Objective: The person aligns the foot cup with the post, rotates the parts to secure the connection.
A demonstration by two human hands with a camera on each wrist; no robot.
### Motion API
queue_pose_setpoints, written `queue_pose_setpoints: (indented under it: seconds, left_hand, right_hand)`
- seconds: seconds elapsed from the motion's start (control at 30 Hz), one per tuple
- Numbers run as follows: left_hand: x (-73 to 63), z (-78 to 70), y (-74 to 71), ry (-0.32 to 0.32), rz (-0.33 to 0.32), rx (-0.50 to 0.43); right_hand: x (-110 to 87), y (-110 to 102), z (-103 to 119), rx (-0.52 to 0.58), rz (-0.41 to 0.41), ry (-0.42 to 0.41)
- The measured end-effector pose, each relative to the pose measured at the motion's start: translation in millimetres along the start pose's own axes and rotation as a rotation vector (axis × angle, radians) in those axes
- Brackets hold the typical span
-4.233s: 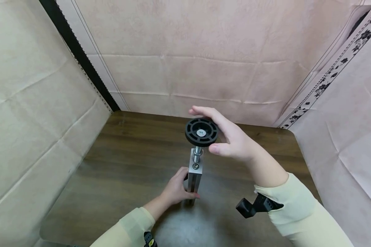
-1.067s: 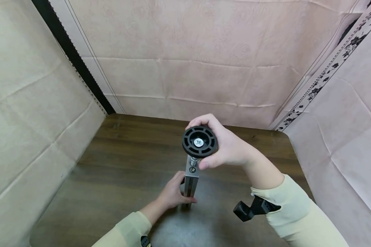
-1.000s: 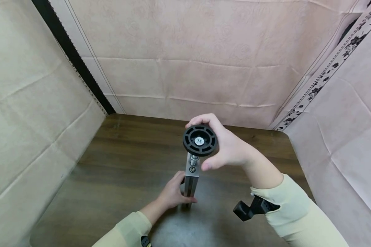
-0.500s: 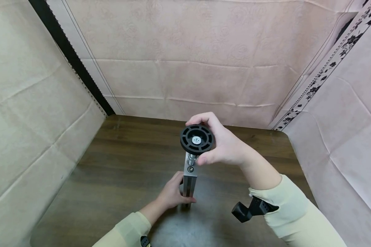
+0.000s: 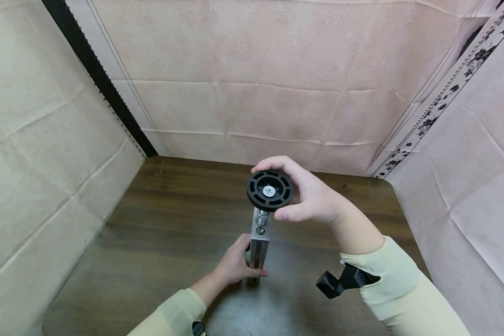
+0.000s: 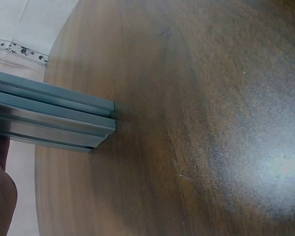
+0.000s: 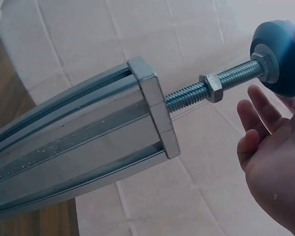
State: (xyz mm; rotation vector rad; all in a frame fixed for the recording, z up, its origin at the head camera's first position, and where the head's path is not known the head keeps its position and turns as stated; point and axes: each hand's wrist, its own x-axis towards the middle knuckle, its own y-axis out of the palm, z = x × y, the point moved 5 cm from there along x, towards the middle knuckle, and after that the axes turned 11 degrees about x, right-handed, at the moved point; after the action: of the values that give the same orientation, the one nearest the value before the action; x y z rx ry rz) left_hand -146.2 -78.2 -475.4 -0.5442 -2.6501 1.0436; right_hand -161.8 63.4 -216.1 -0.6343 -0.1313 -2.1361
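An aluminium profile [image 5: 258, 252] stands upright on the wooden table, its lower end visible against the wood in the left wrist view. My left hand [image 5: 234, 263] grips it low down, thumb in front. Out of its end plate [image 7: 155, 105] rises a threaded rod [image 7: 187, 97] carrying a hex nut [image 7: 214, 88], topped by a black round levelling foot [image 5: 270, 190] with a screw in its centre. My right hand [image 5: 308, 191] curls around the foot's right side, index finger at the far rim and thumb near the front rim. In the right wrist view the other fingers [image 7: 260, 113] hang loosely below the foot.
Brown wooden table [image 5: 172, 224] lies under everything, with rounded back corners. Pale cloth walls [image 5: 252, 112] enclose it at the back and both sides. A black wrist camera [image 5: 332, 284] juts out from my right sleeve.
Over the last seconds my right hand has closed in around the foot, its fingers and thumb shifting slightly along the rim. The left hand keeps its hold; the profile stays upright.
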Motion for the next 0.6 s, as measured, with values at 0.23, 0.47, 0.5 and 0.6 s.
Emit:
queue_pose_setpoints:
  seconds: [0.23, 0.47, 0.5, 0.6]
  left_hand:
    - [0.9, -1.0, 4.4, -0.031, 0.036, -0.02]
    - [-1.2, 1.0, 1.0, -0.04, 0.021, -0.002]
    - [-1.4, 1.3, 0.6, -0.034, 0.017, 0.003]
    - [-1.4, 1.4, -0.2, -0.006, 0.006, 0.006]
  right_hand:
    - [-2.9, -1.7, -2.5, -0.015, -0.038, 0.015]
    - [-0.2, 2.2, -0.5, -0.041, 0.024, 0.015]
    - [0.2, 2.9, -0.4, -0.039, 0.026, 0.014]
    - [0.8, 4.2, -1.2, -0.006, 0.001, 0.023]
